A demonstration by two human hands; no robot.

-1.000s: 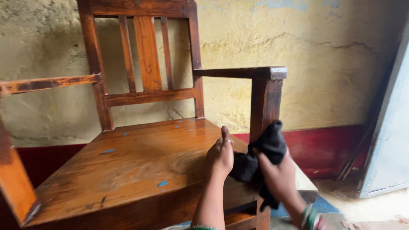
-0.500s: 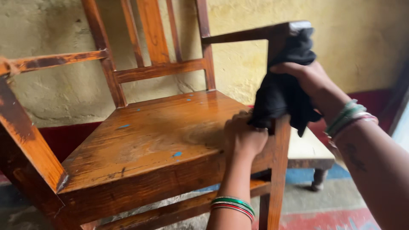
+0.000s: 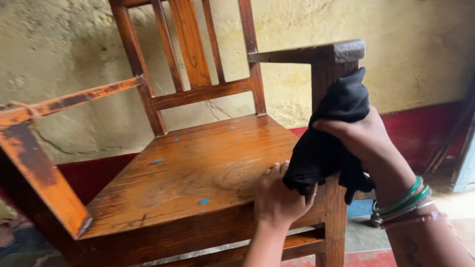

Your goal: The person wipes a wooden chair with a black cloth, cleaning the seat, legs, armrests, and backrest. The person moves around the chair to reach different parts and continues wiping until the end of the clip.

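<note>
Black cloth [image 3: 329, 138] is pressed against the front post under a wooden chair's [image 3: 198, 163] R armrest, the right hand [image 3: 363, 138] clamped on it w/ fingers closed, while the left hand [image 3: 282, 200] grips the seat's front edge & pinches the cloth's lower end.

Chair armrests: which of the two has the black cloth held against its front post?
The dark armrest on the picture's right; the right hand presses the black cloth against its post. The worn orange armrest opposite is untouched.

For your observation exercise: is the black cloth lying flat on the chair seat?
No, the right hand presses the black cloth against the chair's front post.
</note>
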